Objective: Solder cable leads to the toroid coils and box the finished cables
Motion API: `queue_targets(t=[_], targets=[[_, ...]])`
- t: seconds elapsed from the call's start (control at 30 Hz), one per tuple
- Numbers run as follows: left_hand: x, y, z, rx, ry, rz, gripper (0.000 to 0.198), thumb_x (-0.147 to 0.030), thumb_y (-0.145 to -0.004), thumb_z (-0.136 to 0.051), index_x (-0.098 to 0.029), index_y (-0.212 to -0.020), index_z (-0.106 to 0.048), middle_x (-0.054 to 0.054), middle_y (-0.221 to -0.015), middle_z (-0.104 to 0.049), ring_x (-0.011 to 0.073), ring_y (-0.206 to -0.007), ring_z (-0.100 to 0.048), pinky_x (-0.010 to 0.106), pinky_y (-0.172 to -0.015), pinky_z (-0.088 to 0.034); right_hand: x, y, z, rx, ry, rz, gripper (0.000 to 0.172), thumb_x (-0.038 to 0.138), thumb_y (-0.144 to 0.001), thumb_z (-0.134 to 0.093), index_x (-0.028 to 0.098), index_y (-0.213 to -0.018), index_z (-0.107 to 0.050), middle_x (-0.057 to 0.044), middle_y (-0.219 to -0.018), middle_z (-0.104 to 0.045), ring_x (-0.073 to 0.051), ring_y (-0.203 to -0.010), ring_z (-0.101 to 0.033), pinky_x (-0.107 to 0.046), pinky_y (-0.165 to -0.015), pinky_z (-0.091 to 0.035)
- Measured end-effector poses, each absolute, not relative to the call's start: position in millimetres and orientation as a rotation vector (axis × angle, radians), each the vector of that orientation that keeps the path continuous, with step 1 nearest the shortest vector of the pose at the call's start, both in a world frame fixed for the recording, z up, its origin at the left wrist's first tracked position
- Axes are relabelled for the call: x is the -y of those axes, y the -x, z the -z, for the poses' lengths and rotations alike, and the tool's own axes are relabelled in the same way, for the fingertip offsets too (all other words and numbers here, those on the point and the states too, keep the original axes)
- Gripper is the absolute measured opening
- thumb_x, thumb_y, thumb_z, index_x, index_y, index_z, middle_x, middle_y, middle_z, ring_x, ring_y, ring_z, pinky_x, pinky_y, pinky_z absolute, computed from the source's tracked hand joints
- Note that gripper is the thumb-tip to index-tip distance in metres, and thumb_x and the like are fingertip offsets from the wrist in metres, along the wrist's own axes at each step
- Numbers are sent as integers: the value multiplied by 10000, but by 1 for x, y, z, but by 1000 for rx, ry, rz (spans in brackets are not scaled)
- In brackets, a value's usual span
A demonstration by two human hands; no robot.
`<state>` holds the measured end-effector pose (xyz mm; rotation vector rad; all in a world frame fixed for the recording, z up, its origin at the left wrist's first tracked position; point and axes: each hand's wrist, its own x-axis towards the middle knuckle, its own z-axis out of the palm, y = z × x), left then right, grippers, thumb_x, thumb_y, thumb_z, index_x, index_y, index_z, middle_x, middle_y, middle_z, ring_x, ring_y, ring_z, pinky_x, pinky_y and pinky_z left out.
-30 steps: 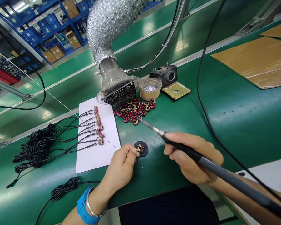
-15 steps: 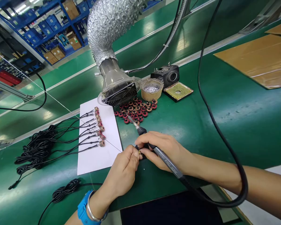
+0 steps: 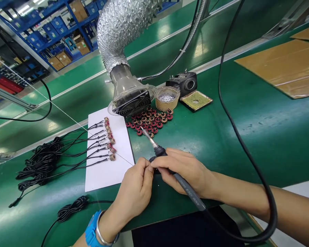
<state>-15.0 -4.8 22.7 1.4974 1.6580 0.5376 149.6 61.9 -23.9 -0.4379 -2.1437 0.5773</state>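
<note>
My right hand (image 3: pixel 186 169) is closed around the grey handle of a soldering iron (image 3: pixel 187 190). Its metal tip points up and away, over the near edge of a pile of small red, black and copper-coloured ring coils (image 3: pixel 153 121). Close beside it, my left hand (image 3: pixel 136 187) pinches something small, mostly hidden by the fingers of both hands. The fingertips of both hands meet there. A thin wire (image 3: pixel 123 159) runs from the upper left down to my left hand. A black cable (image 3: pixel 100 202) passes behind my left wrist from a coiled bundle (image 3: pixel 72 208).
Coils with black cables (image 3: pixel 47 154) lie in a row on a white sheet (image 3: pixel 100 178). An extractor hood (image 3: pixel 122 82) hangs over the loose pile. Behind stand a solder pot (image 3: pixel 167 99), a black iron holder (image 3: pixel 181 82) and a yellow sponge tray (image 3: pixel 196 100). Cardboard (image 3: pixel 285 68) lies right.
The soldering iron has shifted slightly right and toward me. My right fingers have moved over the small piece at my left fingertips, so less of it shows.
</note>
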Motion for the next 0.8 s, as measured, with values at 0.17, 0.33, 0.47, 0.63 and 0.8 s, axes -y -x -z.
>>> queue_targets(t=[0.17, 0.33, 0.47, 0.63, 0.8], targets=[[4, 14, -18, -1650, -1437, -592, 253, -339, -989, -381, -209, -779, -437, -45, -664, -459, 124, -603, -401, 260, -586, -306, -57, -149, 23, 2097, 489, -670, 269, 46, -860, -460, 180, -1072, -559, -26, -794, -630, -148, -674, -552, -267, -638, -490], [7, 13, -9, -1596, -1295, -698, 285, -372, -984, -382, -202, -764, -441, -49, -643, -438, 113, -591, -386, 240, -558, -327, -55, -148, 16, 2052, 506, -757, 281, 45, -835, -474, 198, -1056, -559, -4, -790, -641, -131, -675, -578, -240, -637, -504], [9, 10, -3, -1514, -1112, -753, 316, -415, -972, -407, -195, -748, -436, -66, -597, -424, 75, -491, -330, 206, -467, -288, -55, -148, 18, 2035, 494, -726, 244, 53, -865, -476, 197, -1045, -557, -9, -790, -636, -136, -656, -541, -256, -638, -492], [7, 9, -1, -1318, -906, -678, 310, -479, -934, -443, -191, -818, -440, -46, -641, -561, 43, -377, -420, 162, -355, -313, -61, -154, 17, 2187, 330, -618, 218, 92, -933, -415, 154, -1076, -567, -11, -708, -566, -151, -646, -480, -257, -599, -442], [3, 6, 1, -1284, -769, -784, 346, -513, -867, -534, -186, -814, -432, -46, -591, -607, 42, -334, -461, 127, -306, -336, -68, -164, 12, 2277, 314, -424, 240, 128, -969, -386, 153, -1070, -602, 2, -635, -507, -152, -584, -450, -259, -516, -375]])
